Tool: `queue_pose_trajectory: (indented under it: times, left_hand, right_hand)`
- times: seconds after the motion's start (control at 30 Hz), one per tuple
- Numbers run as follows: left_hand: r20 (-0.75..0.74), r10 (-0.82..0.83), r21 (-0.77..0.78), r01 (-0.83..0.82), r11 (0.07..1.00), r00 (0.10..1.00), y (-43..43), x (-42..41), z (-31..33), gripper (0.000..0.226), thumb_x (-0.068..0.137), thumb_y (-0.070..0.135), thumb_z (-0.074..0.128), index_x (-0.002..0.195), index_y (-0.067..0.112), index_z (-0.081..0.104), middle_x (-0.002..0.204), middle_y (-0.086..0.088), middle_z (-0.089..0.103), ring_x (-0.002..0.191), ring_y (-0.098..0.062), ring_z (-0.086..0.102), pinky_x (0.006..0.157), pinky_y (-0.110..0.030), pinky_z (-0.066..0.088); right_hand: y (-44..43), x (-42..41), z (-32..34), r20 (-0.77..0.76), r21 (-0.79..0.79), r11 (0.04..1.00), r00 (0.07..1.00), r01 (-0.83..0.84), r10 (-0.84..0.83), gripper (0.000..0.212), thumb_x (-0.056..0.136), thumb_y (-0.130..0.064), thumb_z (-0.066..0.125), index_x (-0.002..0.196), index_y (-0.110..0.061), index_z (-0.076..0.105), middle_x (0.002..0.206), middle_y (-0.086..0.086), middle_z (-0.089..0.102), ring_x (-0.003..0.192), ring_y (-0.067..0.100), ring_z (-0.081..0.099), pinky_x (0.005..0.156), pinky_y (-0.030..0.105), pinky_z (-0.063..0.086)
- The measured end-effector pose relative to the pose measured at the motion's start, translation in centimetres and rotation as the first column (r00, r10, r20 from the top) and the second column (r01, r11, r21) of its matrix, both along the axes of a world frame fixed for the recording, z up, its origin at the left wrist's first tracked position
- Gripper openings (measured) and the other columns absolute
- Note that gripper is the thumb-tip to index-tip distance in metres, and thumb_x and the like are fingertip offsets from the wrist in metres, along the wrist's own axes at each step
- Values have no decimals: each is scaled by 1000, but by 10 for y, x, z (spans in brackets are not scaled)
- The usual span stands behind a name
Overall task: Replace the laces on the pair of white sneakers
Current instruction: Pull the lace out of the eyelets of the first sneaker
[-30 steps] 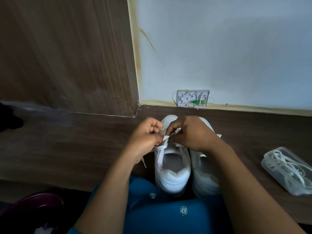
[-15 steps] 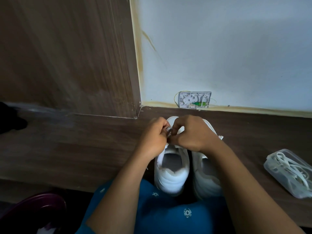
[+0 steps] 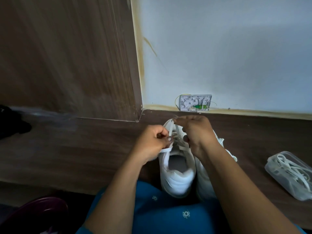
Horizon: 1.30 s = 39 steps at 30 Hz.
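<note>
Two white sneakers stand side by side on the dark wooden floor, heels toward me: the left sneaker (image 3: 176, 176) and the right sneaker (image 3: 203, 181), which my forearm partly hides. My left hand (image 3: 152, 143) grips the left sneaker's upper edge beside the eyelets, fingers curled. My right hand (image 3: 196, 130) pinches a white lace (image 3: 170, 130) at its fingertips and holds it stretched up and away from the eyelets. The toe area is hidden behind both hands.
A clear plastic box (image 3: 293, 174) with several white laces lies on the floor at right. A small white wall box (image 3: 195, 103) sits at the skirting. A wooden panel (image 3: 67, 56) rises at left; a maroon stool edge (image 3: 38, 211) shows bottom left.
My hands were close together over the tongue; now the right hand has lifted forward, drawing the lace taut, while the left hand has shifted slightly left on the shoe.
</note>
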State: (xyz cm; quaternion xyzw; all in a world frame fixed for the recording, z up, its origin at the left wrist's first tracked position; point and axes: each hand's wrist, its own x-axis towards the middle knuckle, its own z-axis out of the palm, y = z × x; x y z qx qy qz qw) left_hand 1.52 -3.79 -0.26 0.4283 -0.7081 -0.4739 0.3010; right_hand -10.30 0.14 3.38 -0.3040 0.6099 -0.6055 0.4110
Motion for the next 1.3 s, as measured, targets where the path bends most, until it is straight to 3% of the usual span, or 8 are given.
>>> queue_pose_trajectory:
  times: [0.17, 0.3, 0.5, 0.7, 0.8, 0.97, 1.2, 1.3]
  left_hand:
    - [-366, 214, 76, -200, 977, 906, 2, -14, 18, 29, 89, -4, 55, 67, 16, 58, 63, 0, 54, 57, -8, 49, 55, -25, 46]
    - [-302, 191, -38, -212, 976, 934, 2, -11, 23, 25, 89, 3, 58, 70, 20, 60, 64, 5, 56, 55, 1, 47, 51, -17, 38]
    - [-328, 78, 365, 50, 930, 942, 3, 7, 23, 28, 97, 15, 39, 78, 13, 59, 72, -6, 56, 63, -16, 50, 57, -27, 38]
    - [-177, 73, 44, -67, 997, 981, 1, 2, 17, 31, 89, -7, 53, 66, 12, 59, 54, 2, 57, 47, -3, 49, 49, -14, 42]
    - [-463, 212, 67, -204, 977, 861, -2, -5, 24, 27, 89, -3, 54, 67, 10, 61, 48, 6, 58, 45, -1, 51, 49, -13, 44]
    - [-535, 193, 46, -199, 979, 823, -3, -2, 22, 21, 88, -2, 56, 75, 12, 66, 57, 7, 64, 50, 0, 48, 48, -13, 39]
    - [-10, -31, -8, 31, 1000, 999, 1, 8, 10, 24, 84, 0, 62, 72, 21, 63, 70, -3, 60, 62, -12, 51, 55, -24, 41]
    - [-221, 155, -34, -166, 985, 963, 1, -2, 19, 33, 90, -4, 52, 64, 16, 56, 52, 3, 52, 49, -9, 45, 50, -24, 38]
  right_hand:
    - [4, -2, -4, -378, 129, 957, 879, -261, 291, 15, 69, -3, 71, 56, -9, 69, 50, 8, 52, 47, 12, 44, 49, 22, 34]
    - [1, -1, -10, -757, 129, 959, 599, -253, 260, 34, 76, -18, 75, 47, -14, 58, 49, 4, 51, 43, 8, 41, 50, 19, 31]
    - [-4, 4, -7, -516, -97, 985, 854, -140, 71, 21, 76, -14, 76, 57, -10, 66, 63, 9, 62, 52, 3, 48, 59, 22, 39]
    - [-4, -7, -4, -365, -177, 972, 927, -157, 83, 23, 78, -8, 73, 58, -5, 62, 47, -2, 47, 45, 5, 40, 52, 20, 35]
    - [4, -6, -4, -343, 32, 937, 877, -348, 338, 8, 76, -16, 77, 71, -15, 70, 60, 2, 62, 54, 11, 51, 52, 21, 41]
    - [0, -4, -7, -766, 183, 923, 539, -338, 349, 18, 76, -21, 76, 61, -19, 66, 59, 1, 63, 50, 3, 47, 56, 21, 37]
    - [-2, -1, 5, -182, -279, 959, 983, -50, -2, 26, 85, -4, 66, 60, -5, 59, 46, -4, 53, 47, 7, 49, 46, 19, 44]
    - [1, -3, 3, -161, -222, 961, 978, -166, 132, 20, 85, -1, 65, 65, -7, 63, 47, -3, 56, 44, 10, 49, 46, 21, 44]
